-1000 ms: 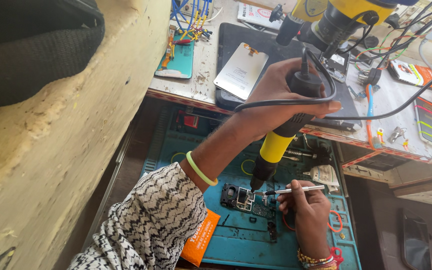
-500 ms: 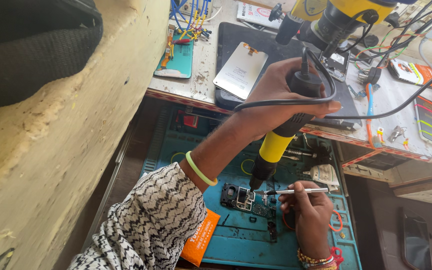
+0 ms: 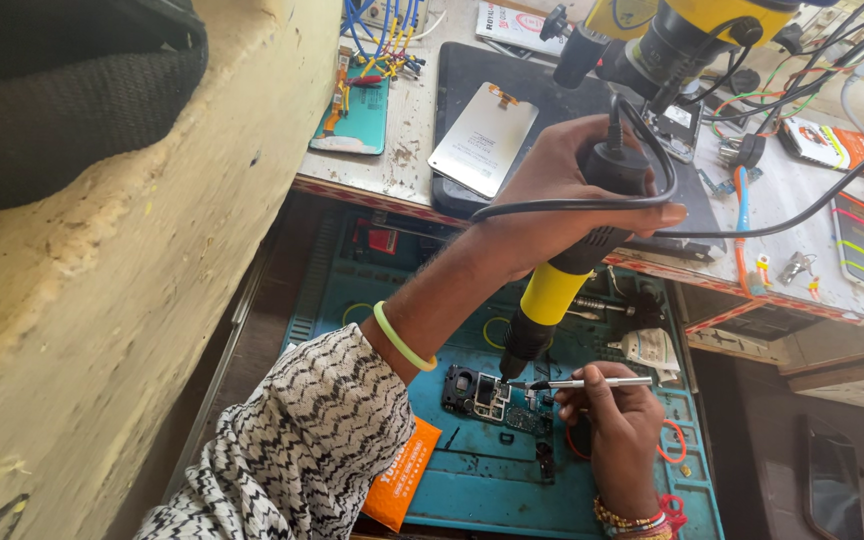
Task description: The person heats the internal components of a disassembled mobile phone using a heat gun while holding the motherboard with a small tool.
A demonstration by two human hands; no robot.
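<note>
Over circuit board (image 3: 497,400), hot-air handpiece (image 3: 564,280), tweezers (image 3: 592,382)

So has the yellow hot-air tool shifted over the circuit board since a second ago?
No. The hot-air tool keeps its nozzle over the same spot on the circuit board.

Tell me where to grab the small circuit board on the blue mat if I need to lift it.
Grip the circuit board by its left end, coming from the left: that dark end lies bare on the blue mat. Its right end sits under the yellow hot-air tool in the left hand and the tweezers in the right hand.
</note>
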